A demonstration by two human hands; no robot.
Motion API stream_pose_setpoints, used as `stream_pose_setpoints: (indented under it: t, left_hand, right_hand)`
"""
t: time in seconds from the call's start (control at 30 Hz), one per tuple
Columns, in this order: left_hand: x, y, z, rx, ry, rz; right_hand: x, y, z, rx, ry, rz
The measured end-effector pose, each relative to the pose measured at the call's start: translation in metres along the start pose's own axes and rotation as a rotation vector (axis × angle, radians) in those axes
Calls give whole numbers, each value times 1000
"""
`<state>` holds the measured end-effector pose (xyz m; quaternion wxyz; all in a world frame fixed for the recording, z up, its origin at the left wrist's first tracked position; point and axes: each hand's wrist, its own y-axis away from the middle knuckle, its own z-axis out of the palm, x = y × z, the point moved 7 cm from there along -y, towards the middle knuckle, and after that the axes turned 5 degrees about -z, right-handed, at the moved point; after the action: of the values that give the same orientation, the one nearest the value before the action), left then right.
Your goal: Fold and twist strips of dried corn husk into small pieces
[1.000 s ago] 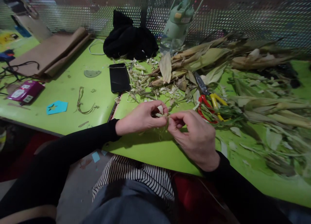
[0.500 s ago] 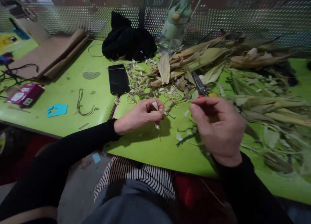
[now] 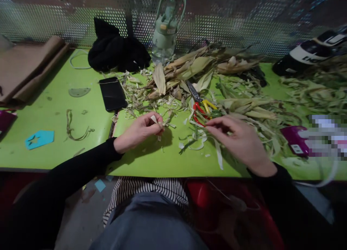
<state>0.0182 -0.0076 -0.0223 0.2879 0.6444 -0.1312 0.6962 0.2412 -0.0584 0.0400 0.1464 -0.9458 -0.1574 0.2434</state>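
My left hand [image 3: 142,130] is closed in a pinch around a small pale bundle of corn husk [image 3: 154,119]. Short ends poke out above and below the fingers. To the right, my right hand [image 3: 237,139] has its thumb and forefinger together at the end of a thin husk strip [image 3: 197,124], low over the table. Just beyond those fingertips lie scissors [image 3: 195,93] with red and yellow handles, blades pointing away. Loose green and white husk strips [image 3: 193,139] are scattered between the hands, and one long pale strip [image 3: 218,155] lies below the right fingers.
Dry corn husks [image 3: 187,67] are heaped at the back of the green table [image 3: 146,159]. A phone [image 3: 112,93], a black cloth [image 3: 116,49] and a green water bottle [image 3: 165,37] stand left of them. At right are a black bottle [image 3: 300,58] and a purple box [image 3: 295,139].
The view has turned right, bringing in the black bottle and right-hand box. My right hand has come down to the strips, fingertips at a husk strip. My left hand keeps its hold.
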Motion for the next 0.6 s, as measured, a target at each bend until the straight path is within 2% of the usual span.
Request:
stream_pose_setpoints:
  t: [0.13,0.23,0.4,0.6]
  left_hand:
    - [-1,3,10,-71,-95,-19]
    - [4,6,13,-52,-291,57]
    - [13,12,18,17,-672,249]
    - [4,16,30,-37,-883,323]
  right_hand:
    - [-47,1,36,-74,-76,-147]
    - [-65,-3,54,-117,-106,-168]
    - [-69,-5,62,-109,-94,-146]
    - [-70,6,65,-147,-48,-63]
